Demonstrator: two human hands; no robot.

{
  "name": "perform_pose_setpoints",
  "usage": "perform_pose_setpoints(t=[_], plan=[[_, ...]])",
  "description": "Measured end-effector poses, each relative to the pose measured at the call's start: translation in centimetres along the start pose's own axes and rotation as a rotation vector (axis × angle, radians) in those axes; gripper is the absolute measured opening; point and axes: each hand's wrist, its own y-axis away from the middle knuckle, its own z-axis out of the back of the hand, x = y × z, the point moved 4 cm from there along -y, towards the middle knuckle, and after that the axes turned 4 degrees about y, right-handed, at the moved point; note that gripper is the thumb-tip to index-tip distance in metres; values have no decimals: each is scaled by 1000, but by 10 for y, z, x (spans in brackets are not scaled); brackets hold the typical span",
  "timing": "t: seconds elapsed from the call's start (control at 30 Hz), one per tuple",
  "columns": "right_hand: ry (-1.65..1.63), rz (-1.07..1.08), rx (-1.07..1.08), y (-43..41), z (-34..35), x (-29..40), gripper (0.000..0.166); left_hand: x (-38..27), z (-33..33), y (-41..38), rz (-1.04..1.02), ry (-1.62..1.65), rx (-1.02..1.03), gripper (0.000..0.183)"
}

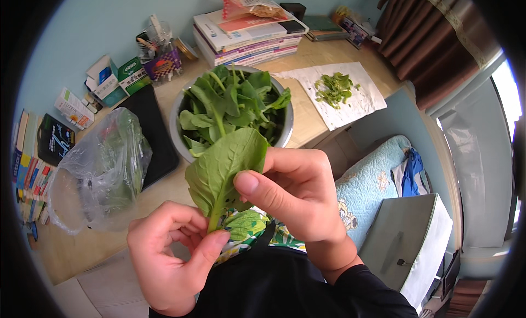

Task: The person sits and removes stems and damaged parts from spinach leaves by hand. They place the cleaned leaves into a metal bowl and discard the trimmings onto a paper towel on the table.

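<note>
My left hand [176, 248] pinches the stalk of a green leafy vegetable leaf [226, 166] between thumb and fingers. The blade's right edge is between the thumb and fingers of my right hand [296, 190]. A few small dark holes or spots show low on the leaf, near its stalk. Just beyond, a round metal bowl [174, 127] holds a heap of similar green leaves [234, 100]. Torn leaf scraps [336, 90] lie on a white paper sheet [370, 100] to the right of the bowl. A clear plastic bag [102, 174] with more greens stands at the left.
The wooden desk [181, 190] carries a black flat mat [160, 149], medicine boxes [133, 73], a pen holder [160, 55] and stacked books [246, 47] along the wall. A grey storage box [398, 236] and a blue quilted cover [361, 186] are at the right.
</note>
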Motion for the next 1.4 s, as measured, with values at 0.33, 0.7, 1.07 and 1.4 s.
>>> perform_pose_setpoints(t=[0.33,0.7,1.07,1.4], plan=[[-311,-187,27,27,29,-10,19,4,-42,-3,67,322,46,24],[-415,-170,24,43,50,-21,16,10,-65,-2,33,339,15,22],[-443,-144,39,46,56,-17,16,9,-71,-1,-26,218,115,27],[-469,-224,63,44,55,-17,22,9,-72,-1,-54,255,117,23]])
